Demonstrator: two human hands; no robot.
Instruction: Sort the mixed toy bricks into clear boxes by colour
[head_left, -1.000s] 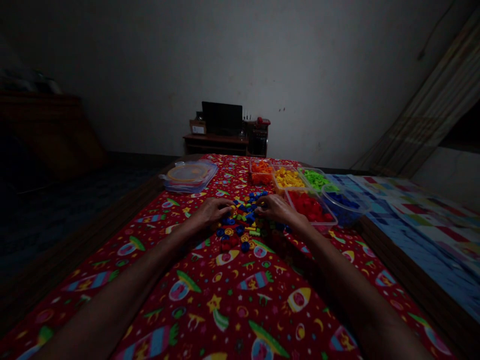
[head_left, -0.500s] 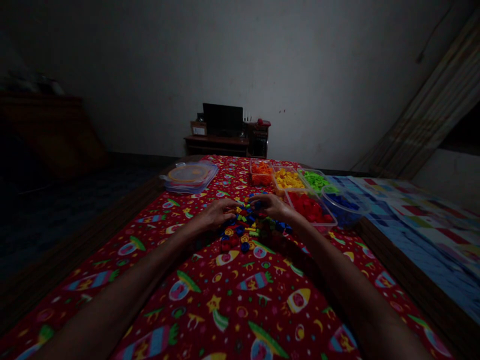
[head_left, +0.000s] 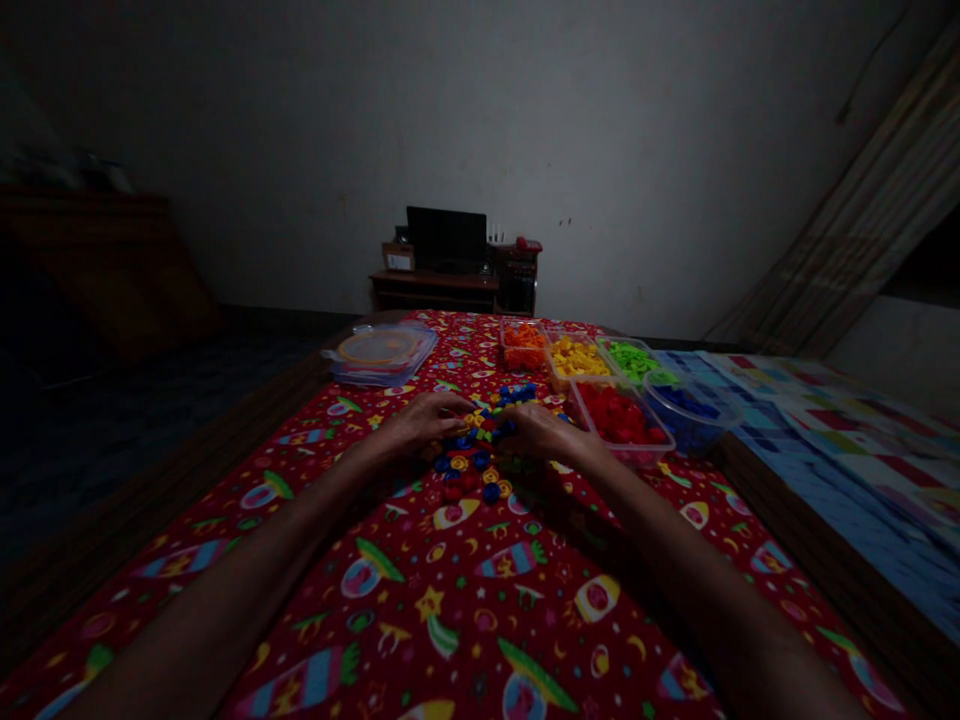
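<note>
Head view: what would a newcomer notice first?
The red rocket-print tablecloth stands out brightly in a dim room. At its middle, the left hand and right hand rest on a pile of small mixed-colour pieces. To the right of the hands sit clear tubs, each holding one colour: orange, yellow, green, red and blue.

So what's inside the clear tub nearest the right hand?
Red plastic pieces fill the tub. Their shapes are too dim to tell, and they cover the tub's bottom.
</note>
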